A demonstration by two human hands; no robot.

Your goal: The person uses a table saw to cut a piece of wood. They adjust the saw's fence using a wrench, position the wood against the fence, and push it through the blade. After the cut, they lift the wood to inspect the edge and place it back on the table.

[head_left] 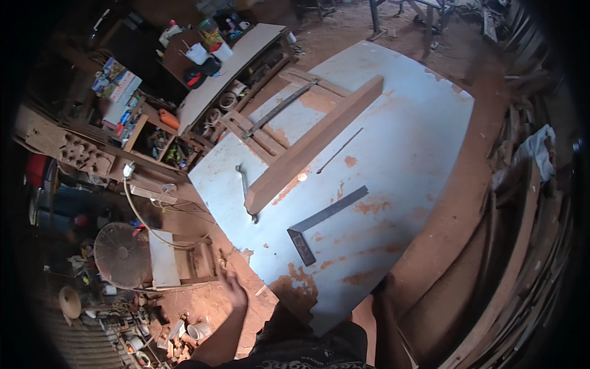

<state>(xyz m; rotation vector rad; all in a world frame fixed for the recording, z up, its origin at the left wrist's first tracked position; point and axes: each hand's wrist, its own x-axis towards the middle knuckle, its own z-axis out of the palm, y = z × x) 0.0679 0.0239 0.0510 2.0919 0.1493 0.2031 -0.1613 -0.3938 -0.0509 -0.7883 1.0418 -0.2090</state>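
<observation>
My left hand (233, 286) is off the lower-left edge of the worn white work surface (430, 160), fingers apart and holding nothing. My right hand (382, 289) is in shadow at the lower-right edge, its fingers hidden. A metal carpenter's square (326, 209) lies on the surface nearest me. Farther off, a long wooden beam (316, 138) lies diagonally beside a wooden frame (258, 141) with a dark metal bar (279, 107) across it. A small metal bar with knobbed ends (244, 187) reaches under the beam's near end. A thin rod (338, 150) lies right of the beam.
A cluttered bench (203, 92) runs along the back left. A standing fan (123, 255), a cable (141, 209) and piled offcuts (175, 338) are at lower left. Long boards (525, 215) are stacked along the right. A stand (405, 12) is at the back.
</observation>
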